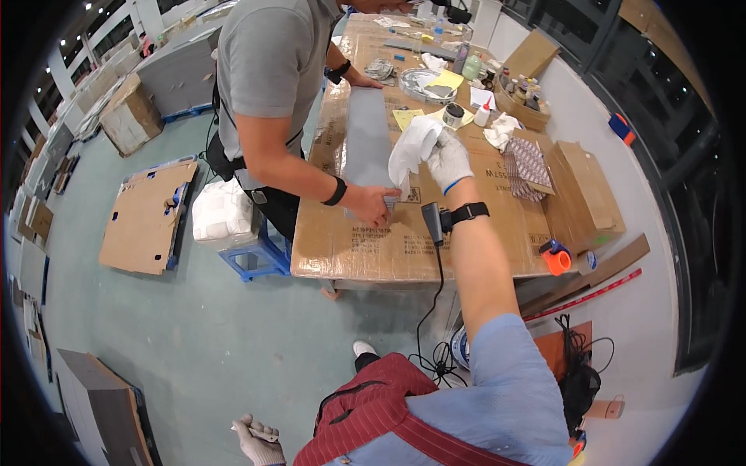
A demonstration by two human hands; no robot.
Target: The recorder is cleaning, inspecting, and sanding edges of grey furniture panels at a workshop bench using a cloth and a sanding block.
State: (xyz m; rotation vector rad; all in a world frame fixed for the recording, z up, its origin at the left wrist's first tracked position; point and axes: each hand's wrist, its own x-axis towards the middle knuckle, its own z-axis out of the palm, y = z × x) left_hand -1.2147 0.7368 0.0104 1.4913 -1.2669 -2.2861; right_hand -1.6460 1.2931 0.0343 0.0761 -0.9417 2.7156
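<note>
My right hand (451,161), in a white knit glove, is stretched over the cardboard-covered table and grips a crumpled white wipe (413,146). The wipe hangs beside the right edge of a long grey panel (367,138). A co-worker's bare hand (371,204) rests at the panel's near end, and their other hand (364,78) is at its far end. Low in the view, my left hand (260,441), also gloved, hangs away from the table with its fingers curled. A small pale tip shows at its fingers, too little to name.
On the table (334,252) stand a white glue bottle (482,115), a dark jar (453,116) and a round tray (427,85). A box of bottles (522,99) is by the wall. A black cable (435,311) hangs from my right wrist. A blue stool (260,252) stands left.
</note>
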